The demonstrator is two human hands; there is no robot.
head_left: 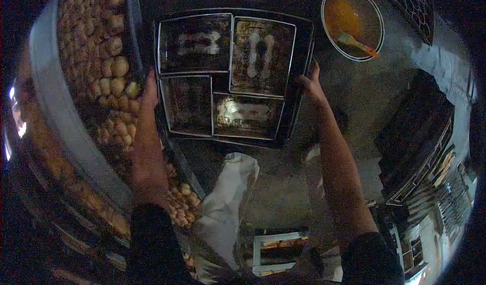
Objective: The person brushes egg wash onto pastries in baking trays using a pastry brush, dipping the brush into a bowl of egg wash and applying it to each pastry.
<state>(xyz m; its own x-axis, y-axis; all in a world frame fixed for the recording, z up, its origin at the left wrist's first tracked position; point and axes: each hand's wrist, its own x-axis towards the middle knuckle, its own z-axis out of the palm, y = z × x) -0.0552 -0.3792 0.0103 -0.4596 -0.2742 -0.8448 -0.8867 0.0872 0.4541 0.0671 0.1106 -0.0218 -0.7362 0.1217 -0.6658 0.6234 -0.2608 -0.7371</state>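
Observation:
A dark baking tray (302,42) is held out in front of me, carrying several rectangular metal loaf pans (263,57) with worn, stained bottoms. My left hand (151,90) is closed on the tray's left edge, its fingers partly hidden. On the opposite edge, my right hand (313,86) grips with the thumb along the near side. Nothing lies in the pans that I can make out. Light glints off the lower right pan.
A round bowl of orange liquid with a brush (357,43) in it stands at the upper right. To the left, many small round brown pieces (119,67) fill a long pale-rimmed container (45,47). Dark stacked trays (415,128) stand at right; a honeycomb-patterned dark tray (412,4) is above.

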